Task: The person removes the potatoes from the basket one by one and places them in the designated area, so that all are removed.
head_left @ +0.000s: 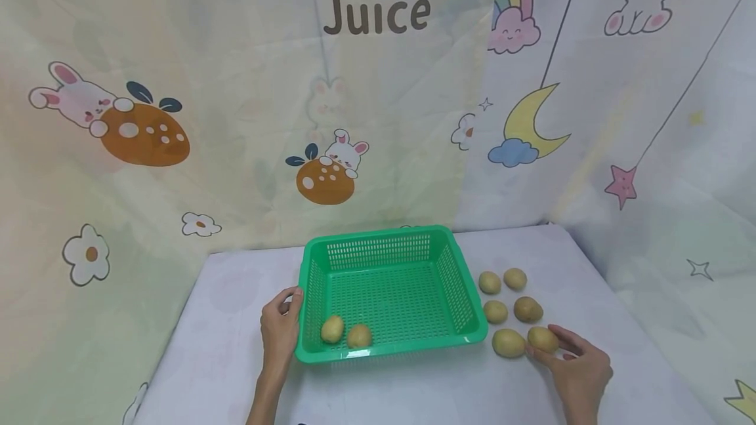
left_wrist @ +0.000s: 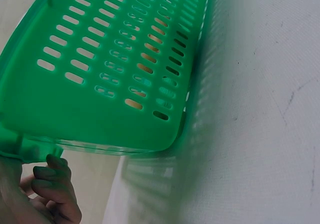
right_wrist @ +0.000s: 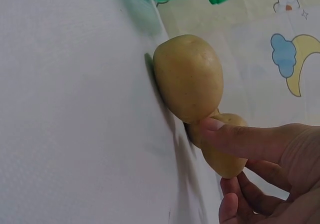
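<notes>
We see a white table [head_left: 413, 392] with faint marks on its surface; a green basket [head_left: 461, 336] stands directly on it near the middle; to the right of the basket six potatoes [head_left: 508, 343] lie on the table in three close pairs.

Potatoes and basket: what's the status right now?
Left hand grips green basket rim. Right hand pinches a potato on the table. Two potatoes in basket, nothing blocking.

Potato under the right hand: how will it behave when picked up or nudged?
The potato is rounded and oblong, so it will probably roll or wobble if pushed. Its skin looks smooth and matte, likely giving fair grip. The right hand touches it; its neighbour sits close and may get bumped.
</notes>
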Action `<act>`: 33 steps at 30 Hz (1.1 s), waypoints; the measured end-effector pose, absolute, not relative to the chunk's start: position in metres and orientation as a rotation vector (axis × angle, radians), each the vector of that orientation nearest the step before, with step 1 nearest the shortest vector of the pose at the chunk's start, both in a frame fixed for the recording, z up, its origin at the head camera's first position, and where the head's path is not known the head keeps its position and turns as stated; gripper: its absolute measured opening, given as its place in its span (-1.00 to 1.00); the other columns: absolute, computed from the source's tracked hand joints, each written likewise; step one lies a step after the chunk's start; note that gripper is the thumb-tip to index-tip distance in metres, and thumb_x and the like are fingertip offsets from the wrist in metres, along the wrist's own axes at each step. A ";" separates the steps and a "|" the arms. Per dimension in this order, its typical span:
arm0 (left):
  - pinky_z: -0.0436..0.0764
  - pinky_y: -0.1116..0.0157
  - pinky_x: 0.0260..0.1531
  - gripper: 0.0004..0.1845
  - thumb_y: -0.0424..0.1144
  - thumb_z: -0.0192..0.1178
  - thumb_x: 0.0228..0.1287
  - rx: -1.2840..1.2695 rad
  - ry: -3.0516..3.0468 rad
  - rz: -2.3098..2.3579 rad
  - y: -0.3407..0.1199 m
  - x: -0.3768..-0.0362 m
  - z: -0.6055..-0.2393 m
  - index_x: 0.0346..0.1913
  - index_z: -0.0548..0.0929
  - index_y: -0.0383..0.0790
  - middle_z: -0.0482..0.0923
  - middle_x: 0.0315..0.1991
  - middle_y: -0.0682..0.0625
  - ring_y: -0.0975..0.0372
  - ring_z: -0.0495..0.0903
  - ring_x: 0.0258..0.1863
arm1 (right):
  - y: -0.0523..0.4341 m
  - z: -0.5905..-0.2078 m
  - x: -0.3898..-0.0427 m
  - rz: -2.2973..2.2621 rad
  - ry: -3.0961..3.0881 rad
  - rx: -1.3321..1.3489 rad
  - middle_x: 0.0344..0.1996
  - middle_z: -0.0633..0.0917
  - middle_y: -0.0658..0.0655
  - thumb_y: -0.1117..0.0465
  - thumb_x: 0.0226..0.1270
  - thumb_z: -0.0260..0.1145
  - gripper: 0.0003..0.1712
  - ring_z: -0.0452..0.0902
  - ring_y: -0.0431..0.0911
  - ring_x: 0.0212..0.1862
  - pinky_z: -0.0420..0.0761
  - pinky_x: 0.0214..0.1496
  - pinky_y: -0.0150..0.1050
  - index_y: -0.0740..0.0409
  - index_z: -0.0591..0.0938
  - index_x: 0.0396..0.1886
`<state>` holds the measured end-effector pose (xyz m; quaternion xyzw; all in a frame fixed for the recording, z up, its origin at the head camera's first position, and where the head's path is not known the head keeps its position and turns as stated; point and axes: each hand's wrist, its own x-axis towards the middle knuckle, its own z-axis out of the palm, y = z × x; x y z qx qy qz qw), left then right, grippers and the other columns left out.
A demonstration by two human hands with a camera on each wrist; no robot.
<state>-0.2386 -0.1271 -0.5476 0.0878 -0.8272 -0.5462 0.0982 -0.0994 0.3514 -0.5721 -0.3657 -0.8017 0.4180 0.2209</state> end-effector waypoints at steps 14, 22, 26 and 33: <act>0.60 0.36 -0.48 -0.49 0.05 0.12 0.73 0.273 -2.448 -1.602 -0.127 -0.240 -0.547 0.30 0.72 -0.33 0.84 -0.28 -0.27 0.25 0.68 -0.51 | 0.353 -0.578 -0.100 1.188 -2.267 -1.050 0.08 0.85 0.33 0.35 -0.14 0.79 -0.24 0.37 -0.58 -0.25 0.40 -0.26 -0.68 0.21 0.78 0.19; 0.62 0.37 -0.48 -0.47 0.07 0.12 0.73 0.287 -2.452 -1.613 -0.127 -0.241 -0.549 0.32 0.71 -0.34 0.84 -0.24 -0.29 0.24 0.70 -0.48 | 0.356 -0.580 -0.102 1.203 -2.271 -1.056 0.07 0.85 0.33 0.36 -0.13 0.79 -0.23 0.43 -0.49 -0.24 0.41 -0.26 -0.67 0.22 0.77 0.20; 0.63 0.37 -0.49 -0.46 0.07 0.12 0.73 0.279 -2.446 -1.617 -0.126 -0.241 -0.549 0.32 0.70 -0.35 0.84 -0.24 -0.30 0.23 0.71 -0.49 | 0.356 -0.582 -0.102 1.200 -2.279 -1.060 0.09 0.84 0.35 0.34 -0.14 0.80 -0.22 0.52 -0.36 -0.17 0.41 -0.27 -0.66 0.23 0.76 0.21; 0.63 0.35 -0.48 -0.48 0.07 0.14 0.72 0.279 -2.431 -1.623 -0.127 -0.240 -0.550 0.30 0.72 -0.34 0.84 -0.23 -0.30 0.23 0.71 -0.48 | 0.357 -0.582 -0.099 1.198 -2.317 -1.040 0.11 0.82 0.38 0.26 -0.10 0.80 -0.22 0.61 -0.25 -0.14 0.42 -0.28 -0.63 0.24 0.75 0.22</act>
